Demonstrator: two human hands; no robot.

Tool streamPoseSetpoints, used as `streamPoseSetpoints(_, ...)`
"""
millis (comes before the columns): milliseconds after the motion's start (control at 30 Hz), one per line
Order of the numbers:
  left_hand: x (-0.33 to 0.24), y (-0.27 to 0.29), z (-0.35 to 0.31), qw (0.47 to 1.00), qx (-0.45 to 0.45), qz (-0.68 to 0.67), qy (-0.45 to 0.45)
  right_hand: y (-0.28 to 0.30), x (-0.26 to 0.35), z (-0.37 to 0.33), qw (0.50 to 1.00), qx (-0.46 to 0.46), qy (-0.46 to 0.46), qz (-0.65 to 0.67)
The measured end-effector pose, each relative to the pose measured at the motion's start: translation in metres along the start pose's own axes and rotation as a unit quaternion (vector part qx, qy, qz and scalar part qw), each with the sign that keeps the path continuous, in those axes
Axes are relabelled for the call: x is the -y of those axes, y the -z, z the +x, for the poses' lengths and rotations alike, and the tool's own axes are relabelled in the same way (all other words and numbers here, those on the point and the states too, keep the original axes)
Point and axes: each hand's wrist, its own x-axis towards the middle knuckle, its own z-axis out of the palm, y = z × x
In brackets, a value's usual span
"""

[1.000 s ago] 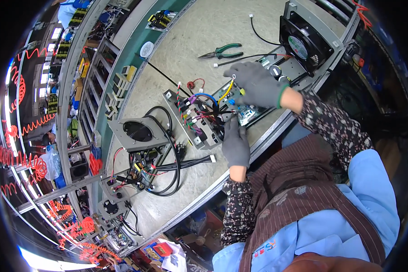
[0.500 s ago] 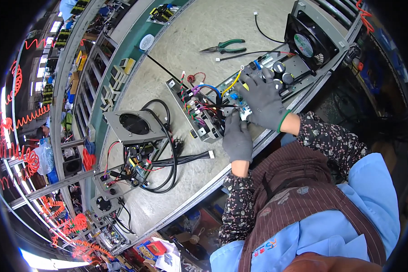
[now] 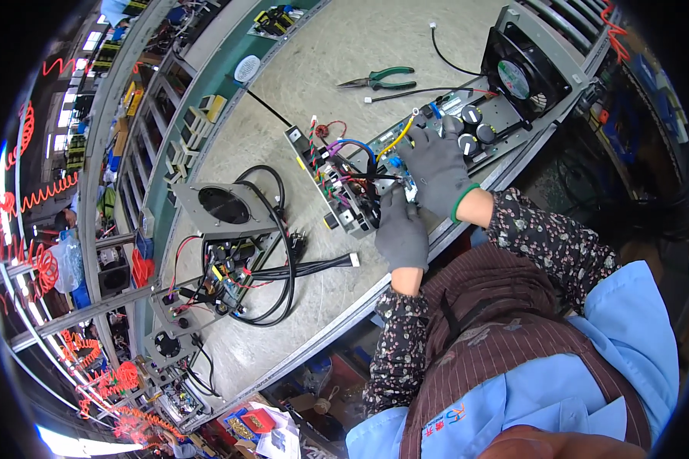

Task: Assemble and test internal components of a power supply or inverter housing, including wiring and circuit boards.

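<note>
A long open power supply with a green circuit board [image 3: 467,99] lies along the near edge of the bench. Over the board rests my gloved right hand [image 3: 439,177], fingers apart and slightly bent, next to black round capacitors [image 3: 468,143] and a yellow wire [image 3: 395,142] with a ring terminal. My gloved left hand [image 3: 403,236] has its fingers together at the board's left end, by a black cable and white connectors; its fingertips are partly hidden. A grey metal end panel [image 3: 312,170] with coloured wires stands left of the board. A black fan [image 3: 517,76] sits at its right end.
Green-handled pliers [image 3: 383,78] lie behind the board, near a loose black wire [image 3: 444,52]. To the left stands another opened unit with a grey fan plate [image 3: 222,208] and thick black cables [image 3: 289,268]. A green-edged roller conveyor [image 3: 157,157] runs behind the bench.
My right hand has drawn slightly left, its fingers more bent. The yellow wire's ring end now stands a little higher and farther right. The end panel has shifted slightly right.
</note>
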Motion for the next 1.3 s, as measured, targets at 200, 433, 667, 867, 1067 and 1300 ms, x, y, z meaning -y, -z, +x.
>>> streamPoseSetpoints(200,0.011,0.001,0.002,0.999,-0.003,0.032,-0.014,0.013,-0.006,0.003,0.998,-0.025,0.03,0.039)
streamPoseSetpoints(433,0.005,0.004,0.002,0.999,0.01,0.029,-0.031,0.005,-0.054,0.13,0.979,-0.197,-0.007,0.042)
streamPoseSetpoints(667,0.003,0.004,0.0,1.0,0.014,0.0,-0.021,-0.038,-0.06,0.174,0.998,-0.006,-0.042,-0.054)
streamPoseSetpoints(867,0.004,0.0,0.003,0.999,0.024,0.004,-0.041,-0.003,-0.063,0.157,0.987,-0.042,-0.1,0.119)
streamPoseSetpoints(1067,0.009,0.008,0.004,0.999,-0.005,-0.005,-0.042,0.043,-0.07,0.019,0.664,-0.044,0.043,0.745)
streamPoseSetpoints(1300,0.015,-0.001,0.005,0.996,-0.006,0.031,-0.087,-0.001,-0.057,-0.15,0.392,0.22,-0.12,0.885)
